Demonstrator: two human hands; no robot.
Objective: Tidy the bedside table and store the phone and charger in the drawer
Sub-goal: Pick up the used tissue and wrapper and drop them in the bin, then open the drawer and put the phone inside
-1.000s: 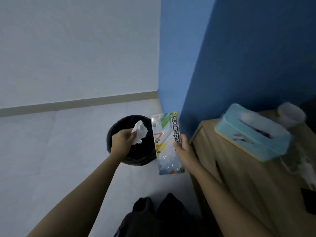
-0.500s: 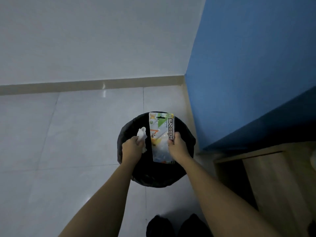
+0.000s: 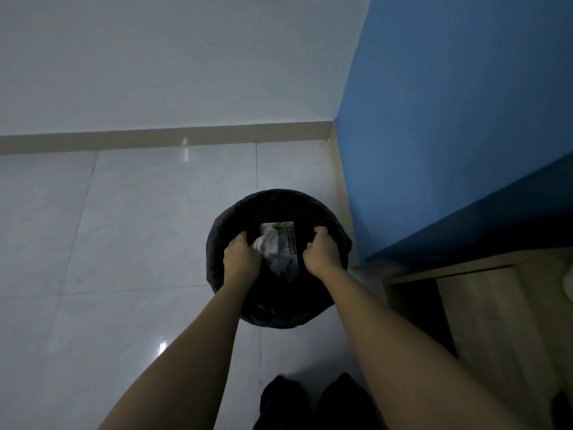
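Note:
Both my hands hover over a round black waste bin [image 3: 223, 231] on the floor. My left hand [image 3: 242, 259] is at the bin's left side with thumb and fingers spread. A crumpled white tissue [image 3: 268, 245] sits right against its fingertips, whether touching I cannot tell. Below the tissue, a printed plastic package [image 3: 290, 262] lies inside the bin. My right hand [image 3: 319, 254] is over the bin's right side, loosely curled and holding nothing. The wooden bedside table [image 3: 496, 305] stands at the lower right. No phone or charger is in view.
A blue wall [image 3: 449, 135] rises right of the bin and behind the table. Pale glossy floor tiles [image 3: 124, 228] spread to the left, up to a beige skirting board. My dark-clad feet [image 3: 310, 401] are at the bottom edge.
My right hand has let go of the package, which dropped into the bin. The tissue has left my left hand's grip and lies on the package. Both hands have spread slightly apart.

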